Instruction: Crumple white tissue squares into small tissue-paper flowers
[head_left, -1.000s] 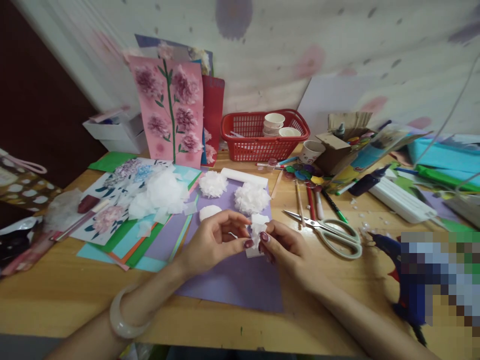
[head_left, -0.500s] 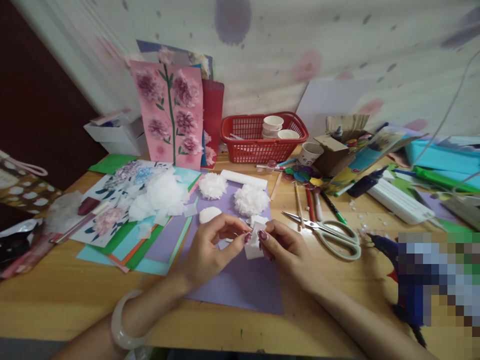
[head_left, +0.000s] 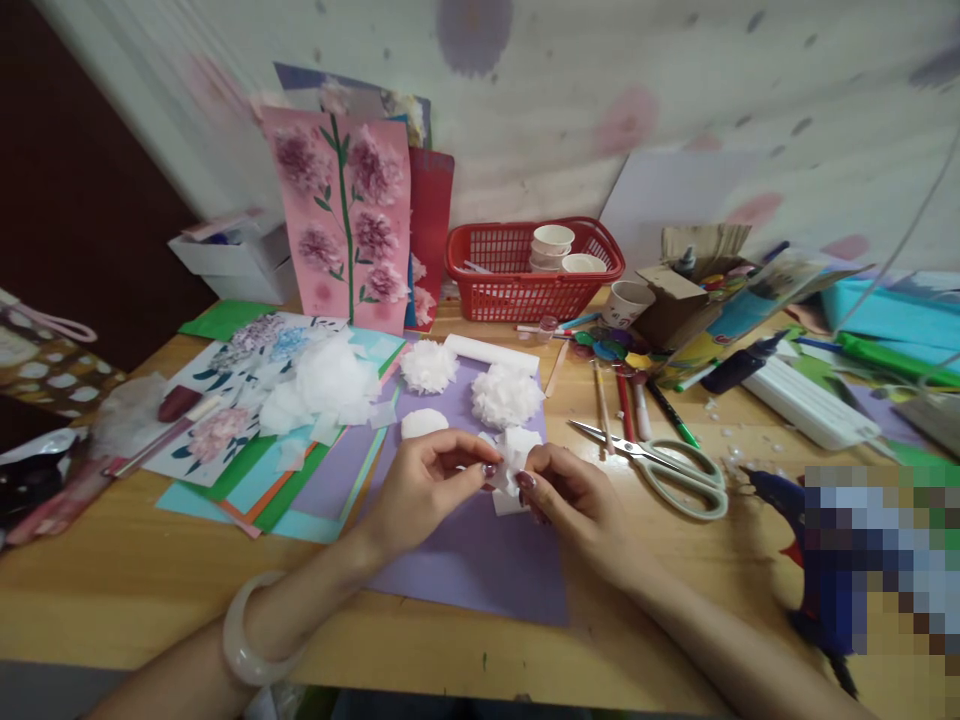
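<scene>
Both my hands meet over a purple paper sheet [head_left: 480,560] on the wooden table. My left hand [head_left: 424,485] and my right hand [head_left: 566,495] each pinch the same small piece of folded white tissue paper [head_left: 512,462] between thumb and fingertips. Two finished white tissue flowers [head_left: 427,365] [head_left: 506,393] lie on the purple sheet just beyond my hands. A white paper roll [head_left: 491,353] lies behind them. A small white oval piece [head_left: 422,422] rests near my left thumb.
Scissors [head_left: 660,465] lie right of my hands, beside pens [head_left: 626,400]. A red basket [head_left: 532,268] with paper cups stands at the back. Pink flower card [head_left: 346,220] leans on the wall. Loose tissue pile [head_left: 326,385] and coloured sheets lie left. A blue glue gun [head_left: 780,495] sits right.
My fingers have shifted slightly on the tissue piece, drawing it closer together between both hands. Nothing else on the table has moved.
</scene>
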